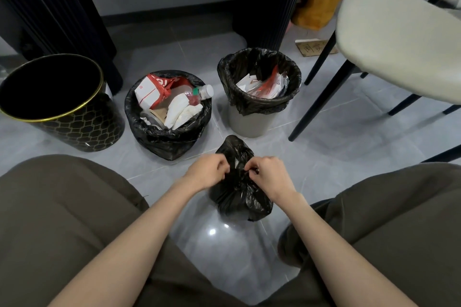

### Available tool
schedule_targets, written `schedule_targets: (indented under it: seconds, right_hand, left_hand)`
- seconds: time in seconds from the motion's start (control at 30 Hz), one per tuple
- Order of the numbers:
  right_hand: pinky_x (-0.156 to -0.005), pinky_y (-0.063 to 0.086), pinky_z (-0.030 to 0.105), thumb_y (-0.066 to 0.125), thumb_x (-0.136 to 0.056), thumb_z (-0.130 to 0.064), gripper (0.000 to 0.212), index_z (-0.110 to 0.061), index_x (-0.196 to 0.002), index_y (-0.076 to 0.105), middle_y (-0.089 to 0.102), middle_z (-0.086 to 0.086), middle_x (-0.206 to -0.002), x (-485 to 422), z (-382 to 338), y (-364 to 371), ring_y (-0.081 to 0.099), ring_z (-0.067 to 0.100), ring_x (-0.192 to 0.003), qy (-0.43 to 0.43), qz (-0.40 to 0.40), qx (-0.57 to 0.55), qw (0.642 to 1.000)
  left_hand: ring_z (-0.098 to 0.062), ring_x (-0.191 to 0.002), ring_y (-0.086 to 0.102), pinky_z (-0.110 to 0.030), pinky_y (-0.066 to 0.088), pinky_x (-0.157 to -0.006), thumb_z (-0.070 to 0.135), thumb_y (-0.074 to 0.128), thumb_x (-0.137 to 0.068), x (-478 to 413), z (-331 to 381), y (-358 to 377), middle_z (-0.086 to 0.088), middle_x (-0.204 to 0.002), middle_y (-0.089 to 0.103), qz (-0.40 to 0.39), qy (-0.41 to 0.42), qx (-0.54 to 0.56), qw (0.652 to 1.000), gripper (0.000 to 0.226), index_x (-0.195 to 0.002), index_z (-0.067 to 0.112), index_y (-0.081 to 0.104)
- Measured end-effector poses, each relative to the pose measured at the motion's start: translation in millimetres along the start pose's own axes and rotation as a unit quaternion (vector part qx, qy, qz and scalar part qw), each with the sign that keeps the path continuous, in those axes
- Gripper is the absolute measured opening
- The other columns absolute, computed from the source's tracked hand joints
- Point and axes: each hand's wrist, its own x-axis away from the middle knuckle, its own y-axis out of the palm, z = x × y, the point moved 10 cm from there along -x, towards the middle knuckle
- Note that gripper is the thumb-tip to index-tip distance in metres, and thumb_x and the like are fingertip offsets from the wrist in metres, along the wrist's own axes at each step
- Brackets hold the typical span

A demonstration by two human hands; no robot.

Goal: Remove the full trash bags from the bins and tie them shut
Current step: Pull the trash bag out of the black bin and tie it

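A small black plastic trash bag sits on the glossy grey tile floor, its gathered neck pinched by the curled fingers of the left hand and right hand, hiding whether it is knotted. Just beyond the fingers stand an open, full black bag and a grey lined bin, with bare floor between.

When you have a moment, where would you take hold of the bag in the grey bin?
Probably the bag by its cuff, folded down outside the grey bin: pinch that loose plastic from the sides, opposite each other, and lift straight up, as the bin stands upright.
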Motion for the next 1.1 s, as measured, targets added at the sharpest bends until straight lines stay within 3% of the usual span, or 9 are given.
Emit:
schedule_targets:
  seconds: [0.13, 0.23, 0.33, 0.43, 0.5, 0.73, 0.83, 0.97, 1.1]
  right_hand:
    - [-0.049, 0.047, 0.027, 0.075, -0.063, 0.003, 0.017, -0.01, -0.074, 0.07, 0.065, 0.004, -0.064, 11.4, -20.5, -4.9, 0.063, 0.024, -0.063, -0.126, 0.084, 0.087, 0.985]
    - [-0.045, 0.046, 0.028, 0.079, -0.055, 0.006, 0.024, -0.011, -0.063, 0.063, 0.06, 0.001, -0.057, 18.3, -38.2, -2.3, 0.059, 0.021, -0.056, -0.224, 0.117, 0.111, 0.961]
    - [-0.052, 0.049, 0.031, 0.068, -0.072, 0.005, 0.016, -0.01, -0.067, 0.063, 0.063, 0.001, -0.066, 25.1, -44.0, -3.6, 0.058, 0.021, -0.061, -0.282, 0.15, 0.128, 0.939]
    - [-0.055, 0.051, 0.029, 0.052, -0.092, -0.004, 0.026, -0.009, -0.071, 0.067, 0.067, 0.0, -0.075, 30.4, -48.4, -10.4, 0.061, 0.02, -0.065, -0.299, 0.202, 0.098, 0.927]
    - [-0.055, 0.051, 0.027, 0.056, -0.089, -0.006, 0.021, -0.009, -0.073, 0.068, 0.069, -0.002, -0.077, 31.2, -51.4, -12.9, 0.062, 0.019, -0.066, -0.289, 0.228, 0.056, 0.928]
    - [-0.067, 0.051, 0.021, 0.071, -0.073, -0.001, 0.008, -0.009, -0.074, 0.07, 0.072, -0.004, -0.078, 19.9, -27.2, 0.8, 0.063, 0.013, -0.072, -0.145, 0.234, -0.096, 0.957]
    - [-0.073, 0.049, 0.019, 0.073, -0.07, 0.005, 0.015, -0.009, -0.076, 0.072, 0.073, -0.003, -0.081, 17.3, -25.3, 3.4, 0.061, 0.011, -0.076, -0.118, 0.234, -0.131, 0.956]
    - [-0.077, 0.049, 0.017, 0.072, -0.071, 0.005, 0.014, -0.008, -0.076, 0.073, 0.073, -0.002, -0.082, 17.3, -25.3, 3.2, 0.063, 0.009, -0.08, -0.119, 0.235, -0.131, 0.956]
    - [-0.08, 0.05, 0.018, 0.068, -0.073, -0.001, 0.01, -0.007, -0.077, 0.074, 0.074, 0.0, -0.082, 19.1, -19.3, -3.2, 0.066, 0.009, -0.081, -0.099, 0.253, -0.144, 0.952]
  left_hand:
    - [-0.017, -0.122, 0.038, -0.034, 0.038, -0.101, 0.011, 0.045, -0.094, -2.0, 51.0, -32.3, 0.005, -0.132, 0.048, 0.122, 0.174, -0.092, 0.973, 0.036, -0.126, 0.026, 0.052]
    - [-0.016, -0.144, 0.013, -0.037, 0.025, -0.112, 0.002, 0.039, -0.094, -10.8, 60.1, -14.3, 0.012, -0.154, 0.024, 0.058, 0.206, -0.166, 0.963, 0.054, -0.138, 0.033, 0.041]
    - [-0.015, -0.147, 0.003, -0.042, 0.009, -0.117, 0.014, 0.032, -0.099, -19.8, 40.2, 4.4, 0.015, -0.154, 0.023, -0.033, 0.149, -0.18, 0.972, 0.042, -0.133, 0.033, 0.046]
    - [-0.015, -0.13, 0.039, -0.039, 0.017, -0.107, 0.03, 0.031, -0.099, -20.7, 17.8, 10.8, 0.007, -0.121, 0.059, -0.063, 0.071, -0.156, 0.983, 0.029, -0.111, 0.03, 0.057]
    - [-0.014, -0.109, 0.053, -0.035, 0.022, -0.093, 0.035, 0.034, -0.098, -20.2, 5.3, 3.3, 0.007, -0.096, 0.063, -0.036, 0.027, -0.148, 0.988, 0.025, -0.097, 0.027, 0.058]
    - [-0.012, -0.092, 0.059, -0.034, 0.033, -0.09, 0.035, 0.053, -0.089, -14.7, -30.2, 14.7, 0.013, -0.078, 0.057, -0.032, -0.037, -0.01, 0.999, 0.006, -0.088, 0.034, 0.059]
    - [-0.014, -0.071, 0.05, -0.037, 0.041, -0.082, 0.016, 0.052, -0.087, -11.7, -28.5, 20.9, 0.004, -0.073, 0.059, -0.028, -0.009, 0.125, 0.992, 0.027, -0.078, 0.042, 0.058]
    - [0.0, -0.063, 0.047, -0.009, 0.037, -0.065, -0.004, 0.054, -0.087, -6.2, -25.8, 18.4, -0.011, -0.084, 0.059, -0.006, 0.005, 0.205, 0.979, 0.026, -0.098, 0.013, 0.069]
    - [0.013, -0.062, 0.054, -0.001, 0.038, -0.063, -0.006, 0.055, -0.088, -3.0, -17.5, 16.3, -0.005, -0.092, 0.063, 0.012, 0.013, 0.264, 0.964, 0.032, -0.118, 0.002, 0.063]
